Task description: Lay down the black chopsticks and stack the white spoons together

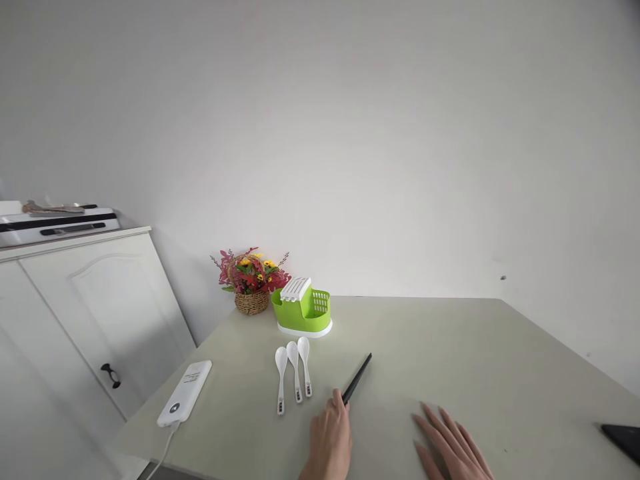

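My left hand [330, 433] is closed around the near end of a pair of black chopsticks [358, 378], held close together and pointing away to the right. Its grip hides their near ends. To the right, my right hand [453, 443] lies over the table with fingers stretched out and nothing in it. Three white spoons [294, 373] lie side by side left of the chopsticks, bowls toward the wall. Behind them stands a green cutlery holder [303, 317] with a white base and a slotted white top piece.
A wicker basket of artificial flowers [251, 302] stands at the table's back left corner. A white power bank [186, 392] with a cable lies near the left edge. At the far right is a black object [623, 439], partly out of view. A white cabinet [100, 313] adjoins the pale table [425, 347].
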`<move>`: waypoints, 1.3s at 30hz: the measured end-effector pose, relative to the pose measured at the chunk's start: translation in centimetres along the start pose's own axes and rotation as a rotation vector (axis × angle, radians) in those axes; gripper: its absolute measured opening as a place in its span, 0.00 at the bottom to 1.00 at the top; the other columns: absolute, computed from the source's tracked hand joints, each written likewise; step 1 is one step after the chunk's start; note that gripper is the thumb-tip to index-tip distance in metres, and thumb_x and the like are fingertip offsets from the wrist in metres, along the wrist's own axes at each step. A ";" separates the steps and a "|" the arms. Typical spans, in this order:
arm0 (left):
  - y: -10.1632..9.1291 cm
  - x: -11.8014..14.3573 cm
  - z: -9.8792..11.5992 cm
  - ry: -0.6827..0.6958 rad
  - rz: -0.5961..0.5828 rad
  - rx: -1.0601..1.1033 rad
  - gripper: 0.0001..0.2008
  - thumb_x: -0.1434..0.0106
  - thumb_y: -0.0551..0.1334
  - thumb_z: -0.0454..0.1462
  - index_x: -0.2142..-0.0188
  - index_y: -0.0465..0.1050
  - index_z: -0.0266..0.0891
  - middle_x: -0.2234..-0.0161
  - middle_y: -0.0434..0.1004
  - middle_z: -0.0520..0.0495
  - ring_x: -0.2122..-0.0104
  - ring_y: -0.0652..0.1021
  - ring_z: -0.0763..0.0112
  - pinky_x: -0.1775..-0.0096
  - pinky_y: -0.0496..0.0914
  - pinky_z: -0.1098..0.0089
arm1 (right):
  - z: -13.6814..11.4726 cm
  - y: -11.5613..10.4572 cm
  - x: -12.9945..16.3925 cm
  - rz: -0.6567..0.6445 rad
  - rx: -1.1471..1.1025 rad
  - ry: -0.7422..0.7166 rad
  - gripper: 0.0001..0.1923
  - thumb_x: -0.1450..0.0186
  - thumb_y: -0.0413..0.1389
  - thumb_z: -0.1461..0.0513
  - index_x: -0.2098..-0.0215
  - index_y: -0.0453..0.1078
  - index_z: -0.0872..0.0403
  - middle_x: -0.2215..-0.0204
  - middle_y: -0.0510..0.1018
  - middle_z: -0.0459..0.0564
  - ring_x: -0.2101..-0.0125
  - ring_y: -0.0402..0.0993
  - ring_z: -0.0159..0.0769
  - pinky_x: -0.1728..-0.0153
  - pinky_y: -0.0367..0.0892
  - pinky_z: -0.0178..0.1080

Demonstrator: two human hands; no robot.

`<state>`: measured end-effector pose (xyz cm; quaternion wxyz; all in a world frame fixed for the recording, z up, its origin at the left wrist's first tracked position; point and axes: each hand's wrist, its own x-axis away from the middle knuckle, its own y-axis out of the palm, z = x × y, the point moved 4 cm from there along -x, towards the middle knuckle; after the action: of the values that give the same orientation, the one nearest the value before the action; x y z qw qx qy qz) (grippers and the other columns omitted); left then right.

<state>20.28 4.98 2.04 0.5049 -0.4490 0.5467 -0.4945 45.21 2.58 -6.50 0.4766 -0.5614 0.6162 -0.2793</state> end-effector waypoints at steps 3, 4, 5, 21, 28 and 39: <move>0.6 0.0 0.8 -0.007 -0.017 -0.039 0.23 0.32 0.54 0.22 0.41 0.71 0.35 0.59 0.81 0.38 0.64 0.85 0.60 0.65 0.75 0.68 | -0.1 -0.1 0.1 0.018 0.009 -0.010 0.31 0.27 0.45 0.43 0.30 0.62 0.40 0.30 0.57 0.36 0.30 0.53 0.50 0.33 0.60 0.57; 0.8 -0.2 1.0 -0.010 -0.026 -0.049 0.25 0.35 0.56 0.21 0.41 0.71 0.35 0.59 0.81 0.38 0.63 0.85 0.59 0.64 0.76 0.68 | -0.3 -0.1 0.3 0.056 0.020 -0.010 0.31 0.27 0.44 0.43 0.30 0.62 0.40 0.30 0.57 0.36 0.30 0.53 0.49 0.32 0.59 0.57; 0.9 -0.4 1.3 -0.015 -0.030 -0.058 0.27 0.38 0.58 0.20 0.41 0.72 0.36 0.58 0.81 0.38 0.63 0.85 0.58 0.64 0.77 0.67 | -0.6 -0.2 0.4 0.096 0.031 -0.008 0.30 0.26 0.44 0.44 0.30 0.62 0.41 0.30 0.58 0.37 0.30 0.53 0.48 0.32 0.59 0.56; 0.0 -0.4 3.7 -0.005 -0.031 -0.062 0.25 0.34 0.58 0.23 0.39 0.70 0.35 0.57 0.79 0.37 0.58 0.83 0.57 0.58 0.78 0.63 | -0.8 -1.2 0.6 0.074 0.060 -0.065 0.28 0.27 0.47 0.45 0.32 0.66 0.41 0.30 0.61 0.39 0.31 0.57 0.50 0.35 0.63 0.57; -0.9 -0.2 3.2 -0.031 0.000 0.000 0.22 0.30 0.59 0.32 0.37 0.68 0.34 0.53 0.79 0.36 0.52 0.81 0.54 0.57 0.77 0.62 | -1.9 -1.6 1.1 0.187 0.055 -0.013 0.27 0.25 0.45 0.46 0.32 0.66 0.41 0.30 0.62 0.39 0.30 0.56 0.47 0.32 0.60 0.55; 0.3 2.7 -1.7 -0.019 0.371 0.229 0.27 0.28 0.56 0.50 0.36 0.63 0.38 0.44 0.75 0.34 0.44 0.75 0.52 0.47 0.71 0.58 | -1.5 -1.9 0.8 0.029 -0.022 0.031 0.28 0.27 0.46 0.44 0.32 0.65 0.39 0.30 0.61 0.37 0.30 0.56 0.50 0.33 0.61 0.57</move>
<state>18.36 2.52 1.46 0.6400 -0.2850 0.5557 -0.4476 44.76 1.16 -4.44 0.4648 -0.5530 0.6347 -0.2745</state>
